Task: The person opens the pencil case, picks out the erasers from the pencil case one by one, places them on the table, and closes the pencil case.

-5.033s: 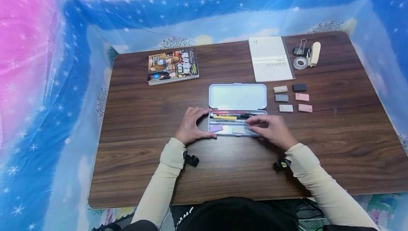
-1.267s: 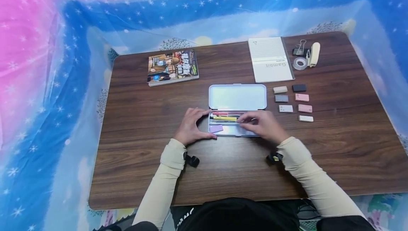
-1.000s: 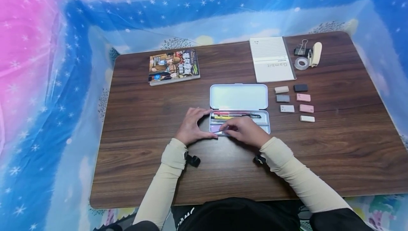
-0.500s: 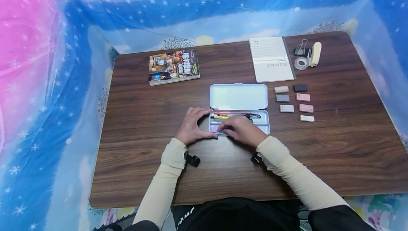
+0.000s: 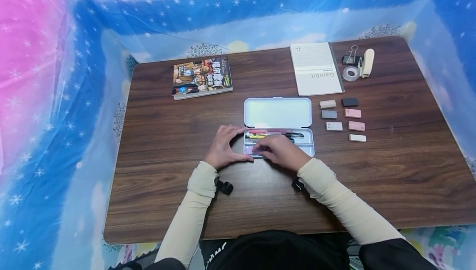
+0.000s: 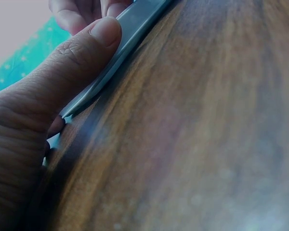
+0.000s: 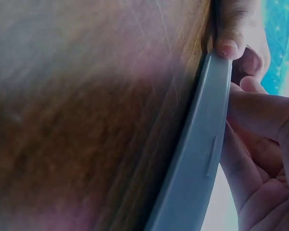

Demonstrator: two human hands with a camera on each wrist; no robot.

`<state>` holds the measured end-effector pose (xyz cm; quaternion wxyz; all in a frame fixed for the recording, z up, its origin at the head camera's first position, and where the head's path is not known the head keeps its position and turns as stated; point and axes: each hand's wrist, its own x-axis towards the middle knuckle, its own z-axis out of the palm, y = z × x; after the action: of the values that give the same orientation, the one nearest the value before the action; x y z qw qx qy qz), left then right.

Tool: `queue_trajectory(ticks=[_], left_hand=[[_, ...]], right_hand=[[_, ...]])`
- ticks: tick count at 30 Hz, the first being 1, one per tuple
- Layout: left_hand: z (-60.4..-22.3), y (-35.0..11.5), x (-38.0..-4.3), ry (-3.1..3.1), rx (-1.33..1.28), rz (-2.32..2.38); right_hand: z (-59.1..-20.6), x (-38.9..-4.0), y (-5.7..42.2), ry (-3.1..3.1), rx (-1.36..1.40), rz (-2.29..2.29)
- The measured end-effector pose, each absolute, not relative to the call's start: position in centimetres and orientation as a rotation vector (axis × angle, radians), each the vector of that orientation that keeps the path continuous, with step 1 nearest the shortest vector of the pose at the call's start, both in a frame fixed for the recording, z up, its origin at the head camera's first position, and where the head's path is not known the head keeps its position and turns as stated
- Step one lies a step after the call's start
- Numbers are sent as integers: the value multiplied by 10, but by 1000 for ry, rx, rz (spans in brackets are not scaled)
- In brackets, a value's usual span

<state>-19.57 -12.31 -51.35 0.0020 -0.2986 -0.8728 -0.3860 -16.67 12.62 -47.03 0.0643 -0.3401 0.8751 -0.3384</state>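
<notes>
A pale pencil case point(image 5: 277, 113) lies on the table with its lid folded back. My left hand point(image 5: 223, 148) grips its left end, thumb at the front edge and fingers at the back. In the left wrist view, the thumb point(image 6: 82, 57) presses along the case's side wall. Inside the front compartment is a purple eraser point(image 5: 248, 149), partly hidden by my right hand point(image 5: 280, 151), whose thumb and fingers pinch at it. Behind them, the rear compartment holds several pens and a yellow-barrelled one point(image 5: 254, 137).
Several erasers stand in two columns right of the case, among them a white eraser point(image 5: 357, 138) and a black eraser point(image 5: 350, 102). Behind are a notebook point(image 5: 316, 69), a tape roll point(image 5: 351, 73), a binder clip point(image 5: 349, 57), a stapler point(image 5: 367, 63) and a book point(image 5: 202, 77).
A white eraser has gone from the case to the right-hand column on the table. My right hand has moved left across the case to the purple eraser; my left hand has stayed put.
</notes>
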Motion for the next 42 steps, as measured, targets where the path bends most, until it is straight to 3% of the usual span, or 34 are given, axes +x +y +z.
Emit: queue_trajectory(ticks=[12, 25, 33, 42], left_hand=[[-510, -123, -197, -2741, -937, -1205], [-513, -123, -196, -2773, -921, -1180], [-511, -123, -194, -2811, -896, -1179], [-509, -121, -195, -2832, -895, -1173]], right_hand=[[-463, -166, 120, 2757, -1029, -870], [-469, -162, 138, 2639, -785, -1256], [-466, -155, 200, 2834, -577, -1417], [-472, -141, 280, 3095, -248, -1178]])
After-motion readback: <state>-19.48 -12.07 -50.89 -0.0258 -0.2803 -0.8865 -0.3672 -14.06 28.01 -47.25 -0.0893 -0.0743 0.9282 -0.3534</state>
